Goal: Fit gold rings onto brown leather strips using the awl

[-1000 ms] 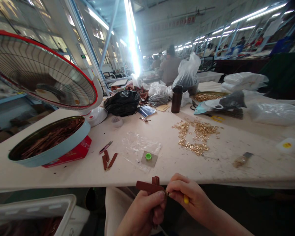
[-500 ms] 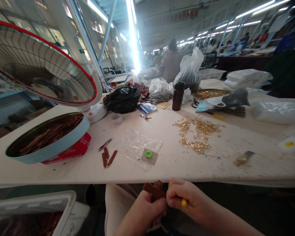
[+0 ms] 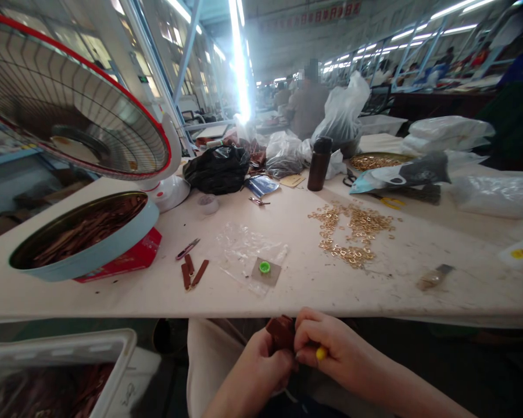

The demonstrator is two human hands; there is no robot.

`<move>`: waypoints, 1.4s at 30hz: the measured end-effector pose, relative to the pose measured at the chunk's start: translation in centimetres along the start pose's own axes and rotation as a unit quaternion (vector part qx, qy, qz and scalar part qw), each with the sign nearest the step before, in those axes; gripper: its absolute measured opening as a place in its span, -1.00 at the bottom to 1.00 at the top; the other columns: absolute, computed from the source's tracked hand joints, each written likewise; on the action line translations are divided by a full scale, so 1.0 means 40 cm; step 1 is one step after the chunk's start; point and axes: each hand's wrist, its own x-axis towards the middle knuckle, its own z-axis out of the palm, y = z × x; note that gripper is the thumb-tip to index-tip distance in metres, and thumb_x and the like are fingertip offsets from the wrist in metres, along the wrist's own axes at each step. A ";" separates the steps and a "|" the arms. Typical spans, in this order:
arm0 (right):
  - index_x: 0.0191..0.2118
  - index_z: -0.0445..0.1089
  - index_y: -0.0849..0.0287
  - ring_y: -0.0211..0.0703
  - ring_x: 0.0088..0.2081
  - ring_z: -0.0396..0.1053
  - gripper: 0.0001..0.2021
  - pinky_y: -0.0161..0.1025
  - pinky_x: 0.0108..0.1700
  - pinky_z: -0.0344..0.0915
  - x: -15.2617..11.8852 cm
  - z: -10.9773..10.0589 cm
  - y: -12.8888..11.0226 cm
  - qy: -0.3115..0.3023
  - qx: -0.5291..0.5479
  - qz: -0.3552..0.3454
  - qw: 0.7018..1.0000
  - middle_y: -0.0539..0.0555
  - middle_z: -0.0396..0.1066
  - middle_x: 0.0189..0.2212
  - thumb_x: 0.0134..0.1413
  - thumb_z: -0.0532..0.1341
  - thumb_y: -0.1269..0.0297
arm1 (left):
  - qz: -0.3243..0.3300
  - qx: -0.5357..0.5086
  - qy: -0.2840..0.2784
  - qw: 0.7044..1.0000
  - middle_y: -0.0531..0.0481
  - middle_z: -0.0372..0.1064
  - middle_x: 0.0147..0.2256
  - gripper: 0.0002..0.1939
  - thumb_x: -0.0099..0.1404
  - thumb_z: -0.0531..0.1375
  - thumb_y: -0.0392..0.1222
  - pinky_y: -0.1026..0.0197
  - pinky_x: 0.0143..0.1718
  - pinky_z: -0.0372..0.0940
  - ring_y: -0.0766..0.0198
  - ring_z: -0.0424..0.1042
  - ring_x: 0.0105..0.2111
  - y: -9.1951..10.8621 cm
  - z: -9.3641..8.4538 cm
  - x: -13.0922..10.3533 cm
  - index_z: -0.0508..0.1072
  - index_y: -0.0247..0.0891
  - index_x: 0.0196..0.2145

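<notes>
Below the table's front edge, my left hand (image 3: 261,363) is closed around a brown leather piece (image 3: 280,332), whose upper part sticks out above the fingers. My right hand (image 3: 331,339) is closed beside it, touching or nearly touching the leather. A yellow-ended tool (image 3: 321,352) pokes out of the right fist; its working end is hidden. On the table in front lie several short brown leather straps (image 3: 199,274) with small metal rings. A green cap (image 3: 264,267) rests on a grey square (image 3: 268,277), partly over a clear plastic bag (image 3: 239,249).
Gold-coloured rings (image 3: 361,226) are heaped at centre right. A round tin (image 3: 113,252) of leather strips stands left, under a fan (image 3: 78,116). Thread snips (image 3: 187,248), a dark bottle (image 3: 319,165) and a taped blade (image 3: 436,277) lie or stand about. A white crate (image 3: 128,348) is lower left.
The leather piece in my left hand has turned, its long strip no longer pointing left. My right hand has shifted slightly up and left with the yellow-ended tool. The view tilted a little.
</notes>
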 end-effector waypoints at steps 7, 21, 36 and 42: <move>-0.40 0.23 0.16 -0.26 -0.47 0.18 -0.81 -0.38 -0.46 0.06 0.005 0.003 -0.001 0.035 -0.025 0.078 0.996 -0.09 0.26 -0.50 -0.15 0.19 0.57 | 0.036 0.013 0.009 0.999 0.21 0.16 -0.67 -0.83 -0.12 0.04 -0.38 0.34 -0.68 -0.11 0.49 0.01 -0.73 0.010 0.003 -0.009 0.31 -0.27 -0.48; -0.43 0.23 0.18 -0.17 -0.44 0.25 -0.80 -0.28 -0.41 0.19 0.011 0.035 0.032 0.176 0.174 0.032 0.968 0.01 0.31 -0.50 0.09 0.11 0.16 | 0.199 0.037 0.060 0.977 0.11 0.20 -0.51 -0.91 0.06 0.19 -0.24 0.30 -0.42 0.08 0.33 0.14 -0.47 -0.016 0.019 0.008 0.37 -0.28 -0.42; -0.45 0.19 0.20 -0.29 -0.51 0.13 -0.65 -0.36 -0.47 0.11 0.029 0.051 0.028 0.175 0.328 0.092 0.924 -0.07 0.18 -0.56 0.03 0.18 -0.01 | 0.203 0.060 0.113 0.971 0.11 0.18 -0.63 -0.73 0.02 0.25 -0.02 0.30 -0.53 0.02 0.37 0.08 -0.58 -0.031 0.010 0.020 0.38 -0.31 -0.52; -0.35 0.29 0.20 -0.23 -0.43 0.22 -0.65 -0.32 -0.36 0.18 0.030 0.044 0.018 0.145 0.388 0.086 0.906 -0.03 0.25 -0.50 -0.03 0.23 -0.03 | 0.196 -0.007 0.121 0.973 0.15 0.08 -0.64 -0.67 0.00 0.25 0.04 0.31 -0.56 -0.05 0.41 -0.01 -0.60 -0.019 0.015 0.018 0.30 -0.28 -0.57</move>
